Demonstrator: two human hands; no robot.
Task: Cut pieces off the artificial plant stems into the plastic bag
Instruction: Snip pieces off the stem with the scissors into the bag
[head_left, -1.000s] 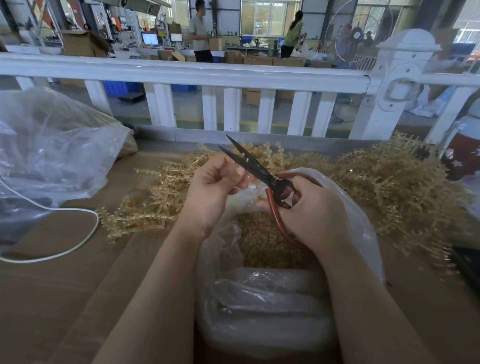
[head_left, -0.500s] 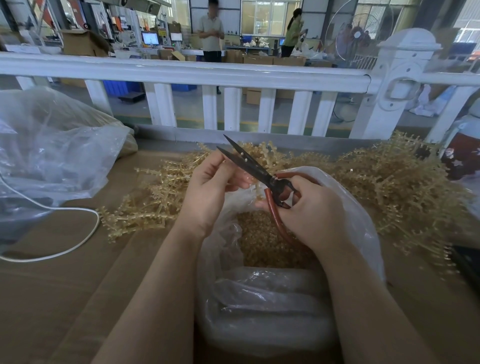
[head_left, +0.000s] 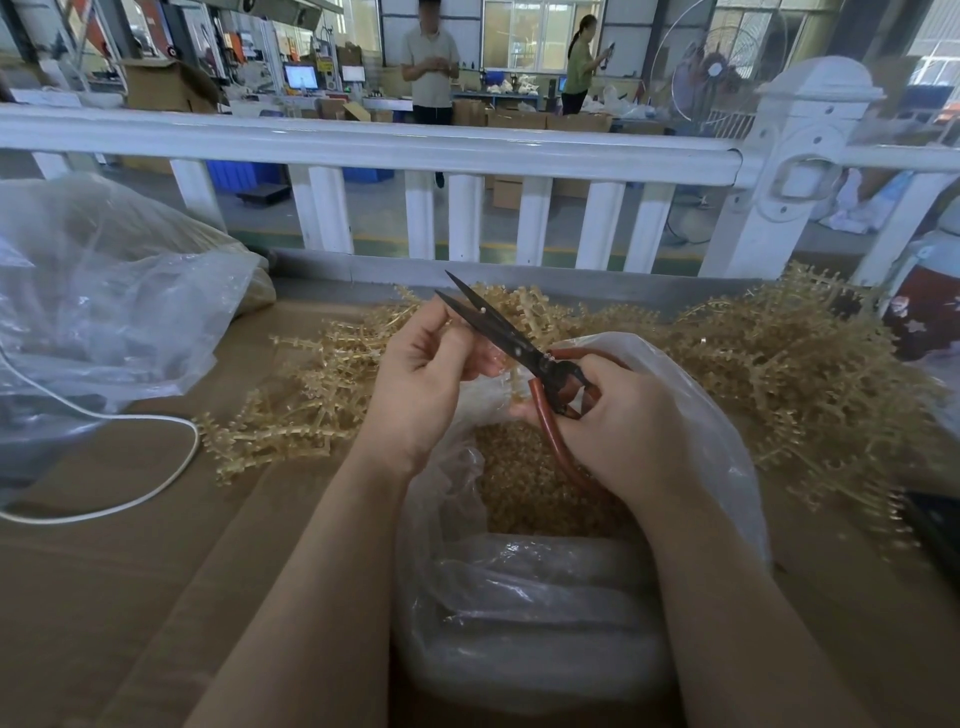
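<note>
A workshop floor with cartons, monitors and two standing people lies beyond a white railing (head_left: 363, 143) that runs across the far edge of the bench (head_left: 104, 597), whose top is covered in brown cardboard. A heap of tan artificial plant stems (head_left: 779, 374) sprawls along the far side of the bench, spreading from the middle to the right. Near the middle stands an open clear plastic bag (head_left: 545, 597), its bottom filled with small tan cut pieces (head_left: 519, 483).

Both hands work just above the bag's mouth. The left hand (head_left: 421, 379) has its fingers curled, pinching something small at its fingertips right beside the blades (what exactly it pinches is too small to tell). The right hand (head_left: 628, 421) grips the red handles of the scissors (head_left: 519, 348), whose dark blades point up and to the far left, slightly parted at the tips.

At the far left lies a second large, crumpled clear bag (head_left: 104, 312), and a white cable (head_left: 156, 467) loops across the cardboard near it. A dark patterned container (head_left: 930, 312) stands at the right edge.
</note>
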